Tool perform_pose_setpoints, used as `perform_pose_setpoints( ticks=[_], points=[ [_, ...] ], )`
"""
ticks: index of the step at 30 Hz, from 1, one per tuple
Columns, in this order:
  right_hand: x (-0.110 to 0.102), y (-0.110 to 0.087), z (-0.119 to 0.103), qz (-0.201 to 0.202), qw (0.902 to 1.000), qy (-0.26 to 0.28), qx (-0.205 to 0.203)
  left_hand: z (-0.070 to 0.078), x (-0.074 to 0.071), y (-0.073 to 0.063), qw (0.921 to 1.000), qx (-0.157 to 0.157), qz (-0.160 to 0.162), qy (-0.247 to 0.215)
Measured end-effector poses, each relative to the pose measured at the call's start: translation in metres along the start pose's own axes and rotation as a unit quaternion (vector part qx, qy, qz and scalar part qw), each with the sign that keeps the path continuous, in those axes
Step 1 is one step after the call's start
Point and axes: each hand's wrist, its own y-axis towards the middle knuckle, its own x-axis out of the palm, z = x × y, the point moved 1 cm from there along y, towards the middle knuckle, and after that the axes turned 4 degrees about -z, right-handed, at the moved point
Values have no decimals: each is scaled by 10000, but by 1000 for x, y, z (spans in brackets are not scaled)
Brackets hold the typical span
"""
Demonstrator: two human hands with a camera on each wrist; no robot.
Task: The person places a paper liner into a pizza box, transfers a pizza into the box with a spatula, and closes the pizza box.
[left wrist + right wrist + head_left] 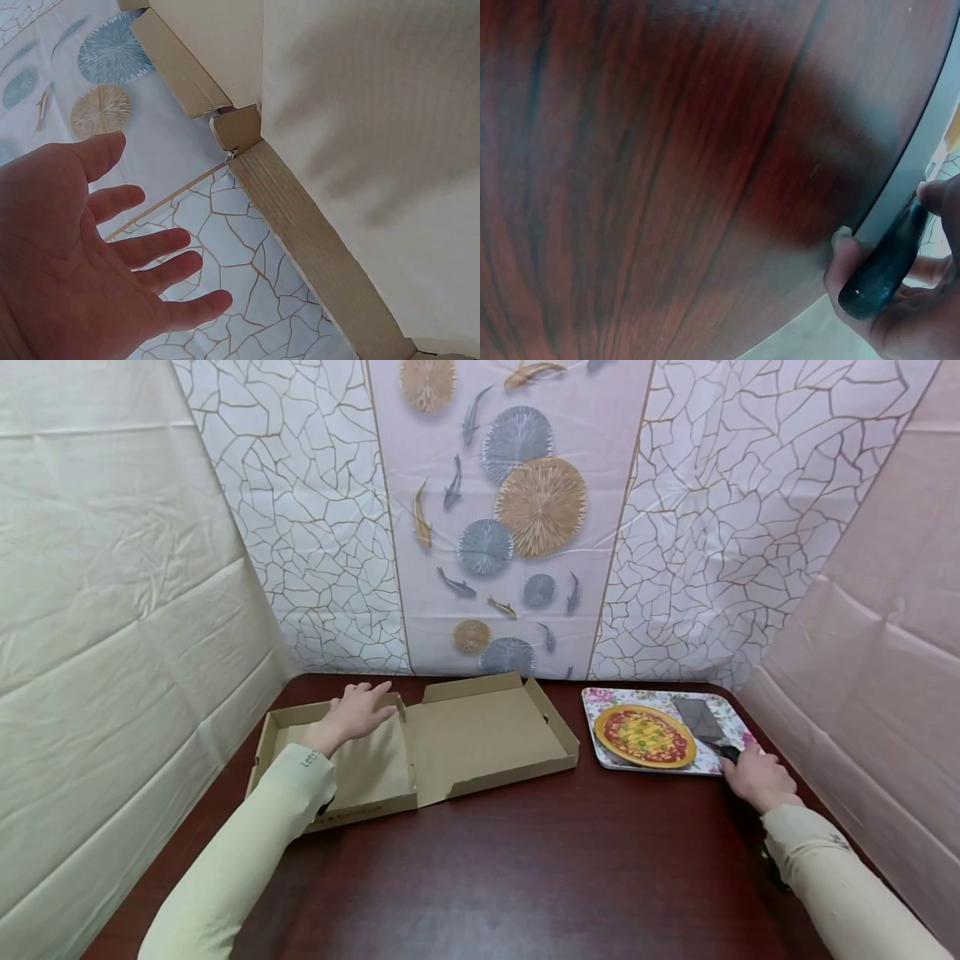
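Observation:
My left hand hovers over the left half of an open cardboard pizza box, its fingers spread and holding nothing. The left wrist view shows that same hand palm visible, apart from the box wall, with a shadow cast on the inner lining. At the right, my right hand grips the black handle of a spatula with a flat, grey rectangular blade. This blade lies over a floral tray, beside a pizza with yellow and green topping.
Everything sits on a dark red-brown wooden table. A patterned cloth hangs behind it, and pale cloth walls rise at both sides. The box's lid half lies folded open between its base and the tray.

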Motion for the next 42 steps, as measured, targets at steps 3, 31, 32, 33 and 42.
perform_pose_setpoints(
  ticks=[3, 31, 32, 33, 42],
  points=[
    [-2, -1, 0, 2, 9997, -164, -190, 1, -1, 0, 10000, 18, 34, -10],
    [-11, 1, -12, 538, 9976, -152, -404, 8, 0, 0, 9979, 283, 569, 120],
    [-11, 2, -12, 549, 9976, -159, -402, 8, 0, 1, 9979, 284, 563, 113],
    [-11, 2, -13, 568, 9974, -167, -410, 8, 0, 1, 9980, 286, 552, 112],
    [-19, -2, -16, 385, 9975, -288, -521, 12, -6, 3, 9979, 358, 516, 164]
  ],
)
